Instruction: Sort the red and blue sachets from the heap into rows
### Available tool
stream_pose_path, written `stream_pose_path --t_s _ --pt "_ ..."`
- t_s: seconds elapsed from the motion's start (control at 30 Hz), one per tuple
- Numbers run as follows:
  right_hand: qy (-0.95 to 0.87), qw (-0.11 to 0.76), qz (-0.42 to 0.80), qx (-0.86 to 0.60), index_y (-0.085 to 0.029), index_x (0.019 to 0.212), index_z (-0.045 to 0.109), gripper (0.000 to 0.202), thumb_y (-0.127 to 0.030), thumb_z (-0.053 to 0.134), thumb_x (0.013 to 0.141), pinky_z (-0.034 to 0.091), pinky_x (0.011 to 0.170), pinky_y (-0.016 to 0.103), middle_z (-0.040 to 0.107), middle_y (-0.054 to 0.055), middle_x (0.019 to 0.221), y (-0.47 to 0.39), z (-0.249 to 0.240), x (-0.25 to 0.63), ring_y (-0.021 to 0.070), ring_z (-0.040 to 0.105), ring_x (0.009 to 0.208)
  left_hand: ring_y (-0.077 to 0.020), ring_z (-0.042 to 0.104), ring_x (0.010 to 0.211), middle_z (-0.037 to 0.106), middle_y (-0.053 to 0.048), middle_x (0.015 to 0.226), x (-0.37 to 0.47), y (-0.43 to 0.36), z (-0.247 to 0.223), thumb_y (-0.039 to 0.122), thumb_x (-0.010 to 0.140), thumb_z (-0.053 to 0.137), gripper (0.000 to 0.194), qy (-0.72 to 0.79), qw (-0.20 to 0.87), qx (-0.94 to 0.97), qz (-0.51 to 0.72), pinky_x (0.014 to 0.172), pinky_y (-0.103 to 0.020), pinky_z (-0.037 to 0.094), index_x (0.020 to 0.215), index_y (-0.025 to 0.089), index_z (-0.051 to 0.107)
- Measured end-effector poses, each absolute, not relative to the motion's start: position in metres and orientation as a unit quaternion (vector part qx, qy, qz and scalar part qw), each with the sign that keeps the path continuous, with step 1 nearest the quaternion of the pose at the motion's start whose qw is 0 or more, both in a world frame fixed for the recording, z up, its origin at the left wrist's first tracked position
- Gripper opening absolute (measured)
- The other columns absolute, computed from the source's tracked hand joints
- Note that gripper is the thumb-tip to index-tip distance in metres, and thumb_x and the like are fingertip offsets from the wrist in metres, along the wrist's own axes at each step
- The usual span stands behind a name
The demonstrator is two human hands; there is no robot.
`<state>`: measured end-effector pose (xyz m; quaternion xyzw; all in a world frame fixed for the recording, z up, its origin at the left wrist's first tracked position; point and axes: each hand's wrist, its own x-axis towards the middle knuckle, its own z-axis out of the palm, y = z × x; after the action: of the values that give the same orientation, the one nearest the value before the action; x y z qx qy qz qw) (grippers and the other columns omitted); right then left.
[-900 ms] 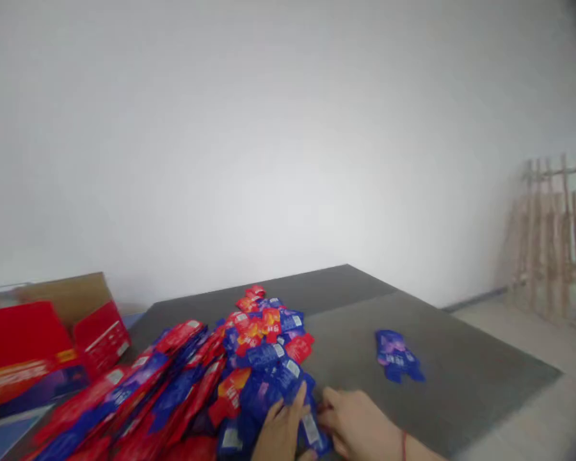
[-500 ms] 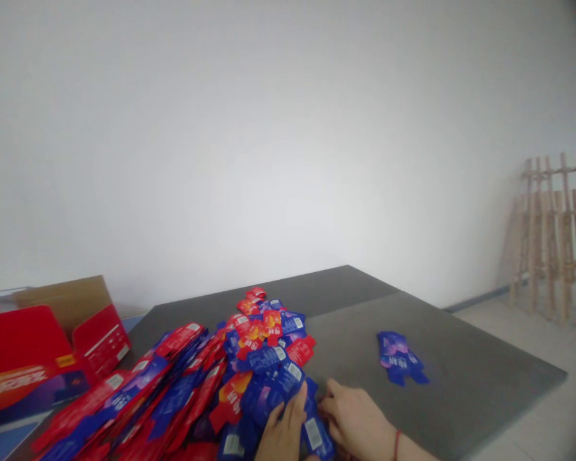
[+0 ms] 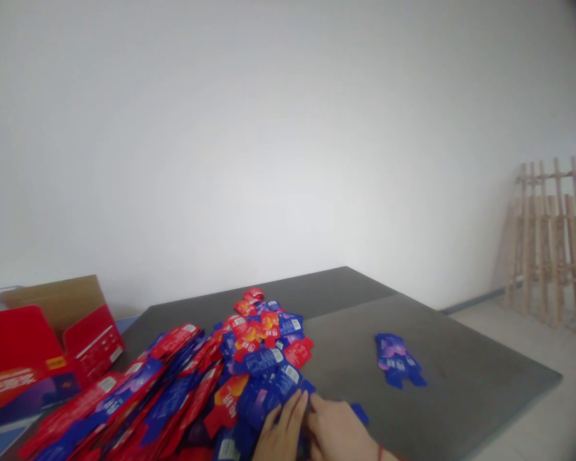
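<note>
Left hand and right hand pressed side by side, fingers flat on near edge of heap of red-blue flat packets, likely to work one free. Grip unclear: palms cut off by frame bottom. Small blue stack lies apart on grey table, looks sorted out. Red box at left, partly cropped.

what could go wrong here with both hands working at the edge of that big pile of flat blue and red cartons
The pile is loose and slanted, so tugging one blank with the left hand and right hand could slide others toward the table edge. The blanks overlap closely, so two might lift together. The small blue stack lies apart, seemingly safe.
</note>
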<state>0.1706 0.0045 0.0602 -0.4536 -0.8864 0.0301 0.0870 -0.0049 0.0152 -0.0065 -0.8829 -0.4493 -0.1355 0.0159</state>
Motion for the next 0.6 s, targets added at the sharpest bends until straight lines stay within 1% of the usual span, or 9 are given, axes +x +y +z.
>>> stream_pose_path --t_s 0.07,0.13,0.23,0.3,0.43,0.6 --pt "-0.892 0.096 0.031 -0.441 -0.02 0.089 0.069 0.024 -0.019 0.05 0.074 0.044 0.064 0.025 0.066 0.007 0.095 0.007 0.061 0.167 0.0191 0.065 0.077 -0.0207 0.038 0.134 0.041 -0.008 0.146 -0.003 0.012 -0.001 0.019 0.08 0.054 0.07 -0.46 0.003 -0.88 -0.118 0.104 -0.038 0.041 0.145 0.02 0.027" --pt "-0.885 0.104 0.031 -0.453 -0.022 0.086 0.069 0.022 -0.02 0.049 0.076 0.043 0.062 0.025 0.066 0.006 0.094 0.01 0.062 0.176 0.0185 0.065 0.076 -0.0239 0.039 0.133 0.04 -0.01 0.146 -0.001 0.01 0.004 0.027 0.078 0.061 0.074 -0.465 -0.012 -0.878 -0.115 0.104 -0.039 0.04 0.144 0.018 0.029" --pt "-0.847 0.108 0.022 -0.519 -0.023 0.081 0.068 0.023 -0.019 0.046 0.079 0.041 0.061 0.025 0.065 0.005 0.089 0.017 0.061 0.206 0.0179 0.065 0.073 -0.0267 0.046 0.128 0.041 -0.013 0.145 0.0 0.008 0.007 0.036 0.076 0.068 0.081 -0.467 -0.025 -0.875 -0.129 0.103 -0.039 0.041 0.144 0.017 0.03" --pt "-0.822 0.114 0.027 -0.557 -0.023 0.082 0.068 0.025 -0.018 0.045 0.081 0.041 0.063 0.025 0.065 0.005 0.087 0.019 0.059 0.227 0.0179 0.065 0.074 -0.0272 0.051 0.123 0.043 -0.014 0.144 0.0 0.008 0.007 0.042 0.075 0.07 0.084 -0.464 -0.024 -0.875 -0.133 0.102 -0.04 0.042 0.144 0.017 0.03" --pt "-0.813 0.133 0.04 -0.565 -0.024 0.086 0.067 0.024 -0.017 0.044 0.083 0.042 0.064 0.025 0.063 0.004 0.087 0.012 0.05 0.247 0.0176 0.064 0.075 -0.0262 0.054 0.121 0.048 -0.012 0.14 -0.003 0.011 0.002 0.053 0.073 0.07 0.088 -0.444 0.011 -0.883 -0.151 0.098 -0.038 0.045 0.144 0.019 0.031" --pt "-0.865 0.127 0.042 -0.483 -0.026 0.086 0.066 0.018 -0.019 0.05 0.081 0.04 0.06 0.021 0.063 0.001 0.091 -0.004 0.045 0.215 0.0141 0.063 0.073 -0.0227 0.052 0.123 0.055 -0.007 0.136 -0.008 0.015 -0.002 0.054 0.078 0.064 0.075 -0.405 0.048 -0.896 -0.175 0.098 -0.035 0.045 0.142 0.026 0.035"
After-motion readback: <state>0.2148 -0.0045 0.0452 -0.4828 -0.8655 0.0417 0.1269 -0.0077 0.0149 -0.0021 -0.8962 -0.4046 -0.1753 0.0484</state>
